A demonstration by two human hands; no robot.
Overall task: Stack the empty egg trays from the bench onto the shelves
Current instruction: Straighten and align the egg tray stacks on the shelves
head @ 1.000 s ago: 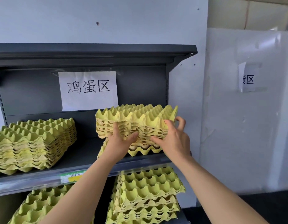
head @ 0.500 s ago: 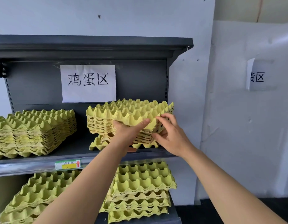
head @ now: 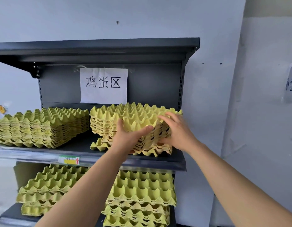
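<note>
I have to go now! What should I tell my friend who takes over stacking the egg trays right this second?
Left hand: grips the front of the right stack of egg trays.
Right hand: fingers spread and fairly straight against that stack's right end; a bit blurred.
Where: the stack sits on the upper shelf, its upper trays twisted off the bottom ones. The left stack stands beside it; the lower stacks are on the shelf below.
Done: this bunch is on the shelf.
Left: square it up and let go. The bench is out of view, so I can't tell if more trays wait.
</note>
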